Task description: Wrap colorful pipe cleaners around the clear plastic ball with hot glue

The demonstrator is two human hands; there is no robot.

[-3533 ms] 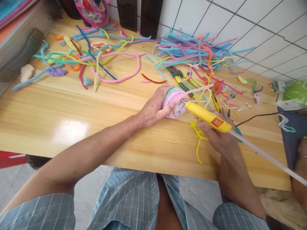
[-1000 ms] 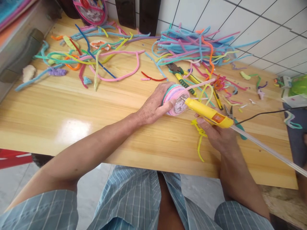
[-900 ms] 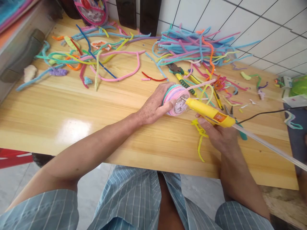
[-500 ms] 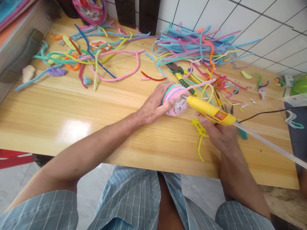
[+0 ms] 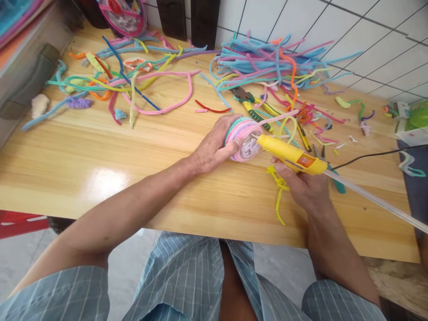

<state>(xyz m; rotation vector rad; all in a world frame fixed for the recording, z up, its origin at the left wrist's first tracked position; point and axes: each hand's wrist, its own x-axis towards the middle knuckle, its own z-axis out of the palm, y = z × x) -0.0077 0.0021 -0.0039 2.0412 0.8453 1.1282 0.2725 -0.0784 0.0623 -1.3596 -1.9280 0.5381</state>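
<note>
My left hand [image 5: 217, 145] is wrapped round a small clear cup [image 5: 249, 148] wound with pink, lilac and teal pipe cleaners. The cup lies tilted, its clear end turned to the right. A loose pink pipe cleaner [image 5: 279, 117] sticks out from it to the upper right. In my right hand [image 5: 306, 187] is a yellow glue gun [image 5: 290, 154], its metal tip at the pipe cleaners near the cup's edge. A long clear glue stick [image 5: 374, 199] runs out of the gun's back. Below the gun lies a knotted yellow pipe cleaner [image 5: 280, 189].
Behind the cup lie green-and-yellow pliers [image 5: 249, 104] and a heap of blue and pink pipe cleaners [image 5: 264, 62]. Loose pipe cleaners [image 5: 133, 82] cover the back left. Teal-handled pliers [image 5: 338, 183] lie by my right hand. A black cord [image 5: 371, 156] runs right from the gun.
The view has shifted very slightly. Both hands, the cup and the glue gun keep nearly the same places, with the tip still at the cup's edge.
</note>
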